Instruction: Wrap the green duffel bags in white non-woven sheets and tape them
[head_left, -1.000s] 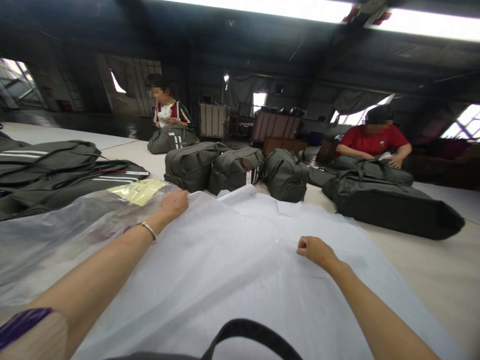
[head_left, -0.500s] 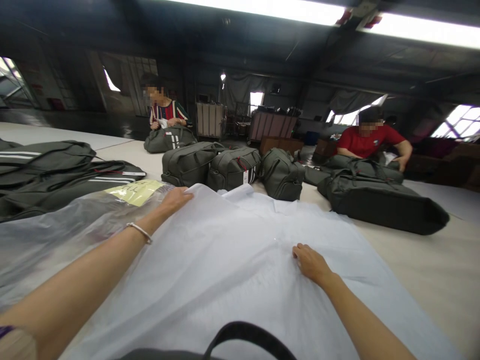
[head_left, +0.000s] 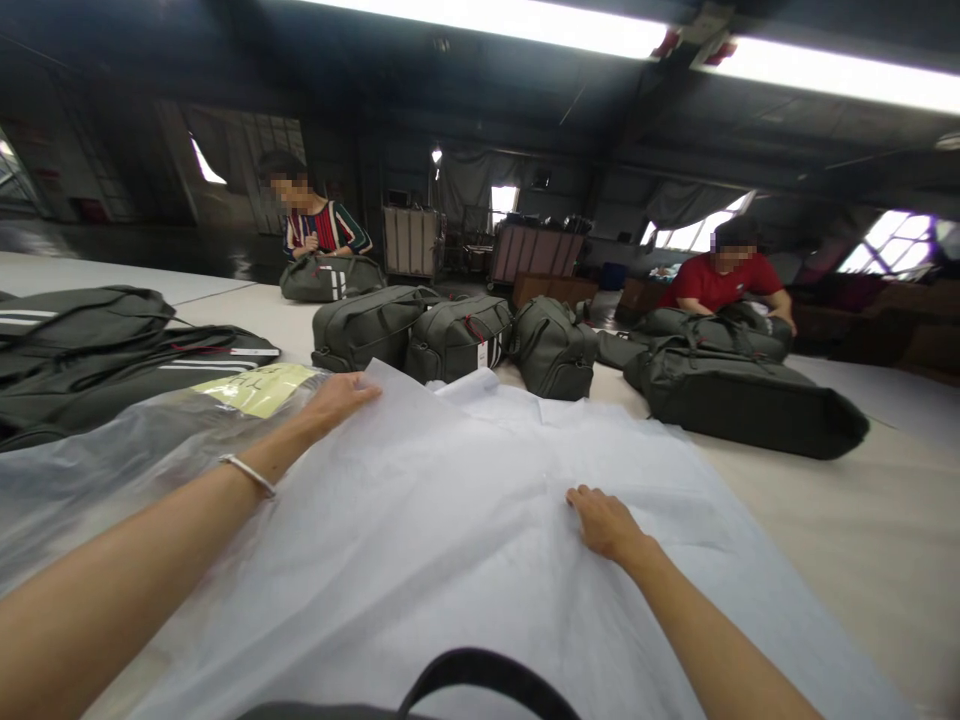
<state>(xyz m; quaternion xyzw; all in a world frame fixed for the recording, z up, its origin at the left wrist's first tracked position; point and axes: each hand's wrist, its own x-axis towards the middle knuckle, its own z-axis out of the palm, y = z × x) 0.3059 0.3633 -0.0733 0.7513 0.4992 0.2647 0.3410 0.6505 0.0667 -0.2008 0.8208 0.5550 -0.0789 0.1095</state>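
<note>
Our left fingers (head_left: 364, 390) pinch a white sheet (head_left: 450, 480) towards the near edge of the bench (head_left: 840, 500), seemingly spreading it. Whether our curled right fingers (head_left: 583, 495) grip, we cannot tell. Moving it calls for gentle tension.

Tabletop (head_left: 772, 490): pale — broad
Lights (head_left: 480, 22): long, bright, overhead
Windows (head_left: 892, 240): bright, slanted panes
Walls (head_left: 360, 150): dark — curtain (head_left: 471, 185) hung behind carts (head_left: 536, 252)

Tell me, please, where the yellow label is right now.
In the head view, the yellow label lies toward the left, on the clear plastic, just beyond the left forearm and beside the left hand.
</note>
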